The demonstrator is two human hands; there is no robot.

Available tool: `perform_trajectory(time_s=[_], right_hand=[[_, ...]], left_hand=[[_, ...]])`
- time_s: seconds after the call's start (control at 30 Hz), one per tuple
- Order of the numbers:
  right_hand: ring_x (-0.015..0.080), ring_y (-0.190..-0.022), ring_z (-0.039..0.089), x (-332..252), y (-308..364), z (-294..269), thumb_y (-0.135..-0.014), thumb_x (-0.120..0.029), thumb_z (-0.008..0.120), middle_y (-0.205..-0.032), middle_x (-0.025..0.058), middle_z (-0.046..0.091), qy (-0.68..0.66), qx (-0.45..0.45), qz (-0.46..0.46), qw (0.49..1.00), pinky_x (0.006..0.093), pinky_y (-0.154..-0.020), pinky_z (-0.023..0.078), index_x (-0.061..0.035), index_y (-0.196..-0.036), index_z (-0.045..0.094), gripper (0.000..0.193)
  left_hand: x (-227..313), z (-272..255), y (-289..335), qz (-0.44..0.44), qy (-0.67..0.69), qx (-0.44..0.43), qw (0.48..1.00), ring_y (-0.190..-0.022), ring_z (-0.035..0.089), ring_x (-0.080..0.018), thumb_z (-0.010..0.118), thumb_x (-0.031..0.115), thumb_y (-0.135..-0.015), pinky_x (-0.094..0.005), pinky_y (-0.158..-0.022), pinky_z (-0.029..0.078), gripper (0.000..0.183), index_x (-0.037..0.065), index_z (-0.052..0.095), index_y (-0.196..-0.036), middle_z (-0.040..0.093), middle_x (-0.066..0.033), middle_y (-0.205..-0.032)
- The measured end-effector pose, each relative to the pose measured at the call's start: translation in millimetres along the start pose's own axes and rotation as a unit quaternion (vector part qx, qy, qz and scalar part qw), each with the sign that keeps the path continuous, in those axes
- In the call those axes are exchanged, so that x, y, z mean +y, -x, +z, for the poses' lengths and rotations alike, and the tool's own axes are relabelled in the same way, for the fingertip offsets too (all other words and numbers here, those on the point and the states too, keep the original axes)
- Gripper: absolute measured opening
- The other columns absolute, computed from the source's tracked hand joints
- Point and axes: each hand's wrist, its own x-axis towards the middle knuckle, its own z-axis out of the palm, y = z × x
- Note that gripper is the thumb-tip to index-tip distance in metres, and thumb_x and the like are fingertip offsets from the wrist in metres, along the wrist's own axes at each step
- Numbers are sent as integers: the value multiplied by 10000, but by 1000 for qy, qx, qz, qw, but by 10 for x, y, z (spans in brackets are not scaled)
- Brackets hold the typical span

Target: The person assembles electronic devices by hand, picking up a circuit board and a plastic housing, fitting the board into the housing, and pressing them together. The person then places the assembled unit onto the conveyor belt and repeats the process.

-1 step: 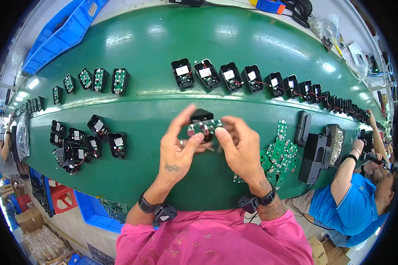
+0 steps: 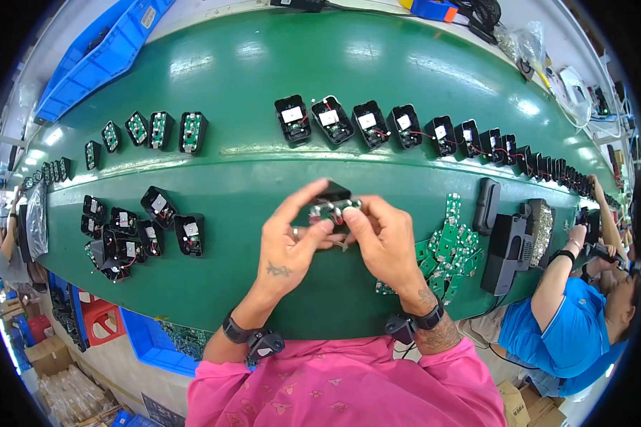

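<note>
Held above the near edge of the green conveyor belt (image 2: 335, 85), a small black housing (image 2: 332, 192) with its circuit board (image 2: 335, 208) is pinched by the left hand (image 2: 286, 242) and right hand (image 2: 384, 238); seating the board appears underway, needing careful alignment. Loose green boards (image 2: 445, 245) lie right, finished housings (image 2: 367, 122) beyond.
</note>
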Motion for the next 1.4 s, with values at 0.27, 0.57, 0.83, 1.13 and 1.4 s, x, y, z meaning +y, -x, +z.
perform_trajectory(time_s=[0.27,0.57,0.83,1.13,1.4], right_hand=[[66,-595,578,6,57,-5,-896,-3,694,-804,50,648,-75,-55,-110,990,202,-486,434,65,-907,669,74],[26,-516,484,-7,16,-198,-927,-125,701,-605,-34,579,-174,-162,149,960,204,-449,347,12,-767,653,216],[30,-509,465,-31,75,-71,-940,-138,680,-593,-16,573,-68,-150,-1,986,226,-450,342,-4,-795,623,206],[38,-508,434,-11,49,-100,-930,-135,682,-548,-11,529,-1,-59,7,998,239,-454,327,-2,-715,588,270],[205,-546,600,127,49,-47,-949,-163,646,-662,80,606,114,-56,-47,991,344,-499,445,0,-1118,578,245]], left_hand=[[-180,-20,-11,154,-196,11,968,-1028,654,-160,635,-134,-838,-254,-801,593,516,8,572,-1331,539,-92,-1290],[-132,77,52,222,-255,50,940,-963,688,-180,651,-129,-813,-256,-712,601,474,42,640,-1255,583,-147,-1285],[-198,96,15,216,-221,91,947,-887,663,-107,540,-156,-840,-226,-644,537,481,48,641,-1263,661,-135,-1198],[-163,36,7,124,-88,-3,988,-865,662,-96,572,-68,-894,-224,-601,518,501,38,520,-1381,610,-131,-1254],[-200,136,-29,61,1,28,998,-809,706,-180,559,99,-1001,-244,-545,599,305,-2,497,-1283,597,-169,-1205]])
